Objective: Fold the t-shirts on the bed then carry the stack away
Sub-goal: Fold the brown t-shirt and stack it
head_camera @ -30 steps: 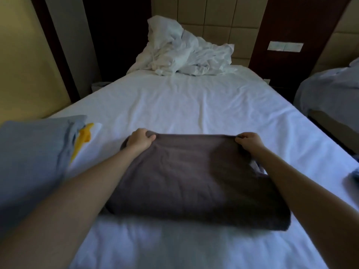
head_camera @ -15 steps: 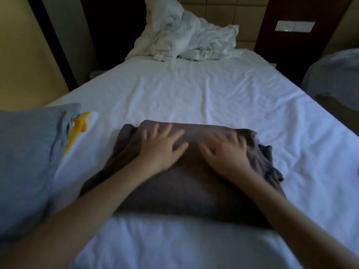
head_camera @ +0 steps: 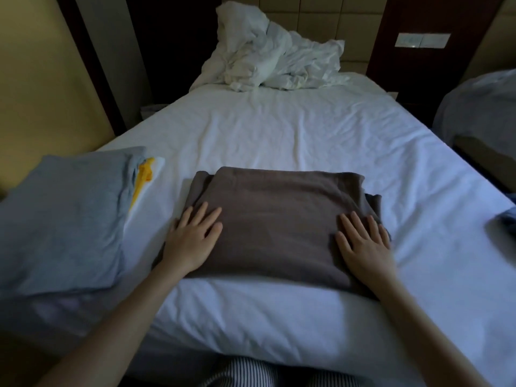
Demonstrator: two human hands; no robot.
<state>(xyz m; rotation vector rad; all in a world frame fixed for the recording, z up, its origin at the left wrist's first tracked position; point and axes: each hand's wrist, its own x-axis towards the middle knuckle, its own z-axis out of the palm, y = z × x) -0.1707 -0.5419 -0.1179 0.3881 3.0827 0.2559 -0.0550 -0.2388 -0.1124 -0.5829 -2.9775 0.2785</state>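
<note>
Folding is the step in hand, and for this garment it looks close to its end. The brown t-shirt [head_camera: 279, 213] lies on the white sheet of the bed [head_camera: 279, 129], near the foot edge and just in front of the person, already folded into a thick rectangle. Some loose cloth sticks out at its far left corner and along its right side, so the packet is not quite neat.

Both hands lie flat on it. The left hand [head_camera: 192, 241] rests on the near left corner, partly over the edge; the right hand [head_camera: 365, 247] rests on the near right corner. The fingers [head_camera: 208, 216] of both are straight and a little spread, palms down; they hold nothing and only press the cloth. I judge this as smoothing the fold.

To the left, near the brown shirt but apart from it, is a stack [head_camera: 55, 305] of folded clothes: a grey-blue t-shirt [head_camera: 67, 213] on top, a white and yellow garment [head_camera: 145, 177] showing under its right edge. At the right edge of the bed a small piece of blue cloth [head_camera: 506, 219] is visible; what it is I cannot tell.

The next move, I think, calls for sliding the fingers under the brown packet and lifting it flat, so the layers do not slip open, then setting it square on the grey-blue t-shirt. If the blue cloth is another shirt, it must be folded before the stack is carried away.
</note>
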